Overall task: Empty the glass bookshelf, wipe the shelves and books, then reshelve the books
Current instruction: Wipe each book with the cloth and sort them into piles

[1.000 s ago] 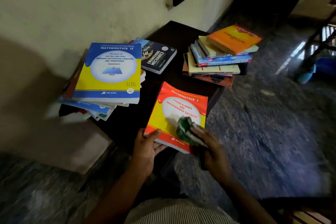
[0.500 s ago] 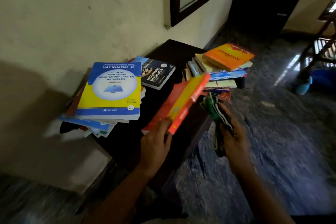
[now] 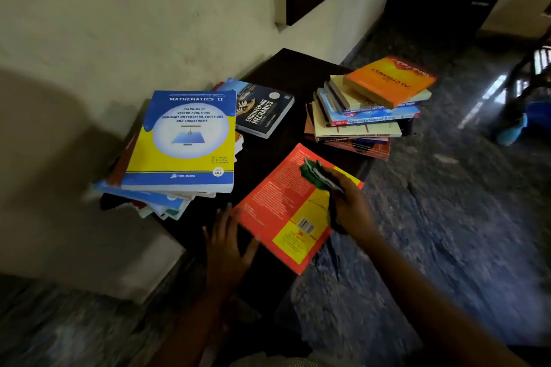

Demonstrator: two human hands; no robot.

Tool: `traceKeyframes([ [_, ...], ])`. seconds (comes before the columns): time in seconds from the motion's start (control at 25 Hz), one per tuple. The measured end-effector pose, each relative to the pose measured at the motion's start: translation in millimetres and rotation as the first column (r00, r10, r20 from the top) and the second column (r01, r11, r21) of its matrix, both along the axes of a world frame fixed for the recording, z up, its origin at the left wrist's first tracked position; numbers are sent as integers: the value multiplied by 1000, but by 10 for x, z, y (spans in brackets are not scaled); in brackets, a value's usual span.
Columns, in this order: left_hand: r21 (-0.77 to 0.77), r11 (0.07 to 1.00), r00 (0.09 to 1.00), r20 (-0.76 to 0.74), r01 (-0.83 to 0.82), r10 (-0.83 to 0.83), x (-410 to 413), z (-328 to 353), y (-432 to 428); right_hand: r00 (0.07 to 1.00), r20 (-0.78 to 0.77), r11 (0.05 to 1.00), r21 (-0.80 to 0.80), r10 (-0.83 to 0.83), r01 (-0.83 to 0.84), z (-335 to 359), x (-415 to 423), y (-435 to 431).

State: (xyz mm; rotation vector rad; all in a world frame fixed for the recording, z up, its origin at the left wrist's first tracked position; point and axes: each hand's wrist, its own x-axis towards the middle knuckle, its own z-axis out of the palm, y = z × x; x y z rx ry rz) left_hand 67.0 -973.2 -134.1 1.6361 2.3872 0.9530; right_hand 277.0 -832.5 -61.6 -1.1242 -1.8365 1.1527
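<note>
Red book (image 3: pixel 286 208) lies back-up, mid-wipe: right hand (image 3: pixel 348 205) grips cloth (image 3: pixel 316 173) on it, left hand (image 3: pixel 226 244) flat, fingers spread, at its edge; next, likely a steadied sweep across.

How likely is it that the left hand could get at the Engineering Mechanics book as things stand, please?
Probably yes: the left hand is open and empty, bare table lies between it and the Engineering Mechanics book, and nothing rests on that book.
</note>
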Motion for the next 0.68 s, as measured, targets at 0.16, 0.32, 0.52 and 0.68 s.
traceKeyframes([
  [0.16, -161, 970, 981, 27, -184, 190, -29, -73, 67, 953, 295, 978, 207, -68, 5, -92, -461, 698],
  [0.32, -162, 967, 980, -3, -197, 199, -44, -143, 62, 694, 720, 981, 150, -25, -120, -357, -697, 738],
  [0.52, -125, 970, 978, 8, -207, 209, -60, -145, 75, 724, 689, 853, 391, -23, -345, -543, -853, -181],
  [0.68, -123, 966, 973, 4, -228, 230, -74, -159, 105, 773, 612, 808, 365, 167, -463, -556, -771, -838],
])
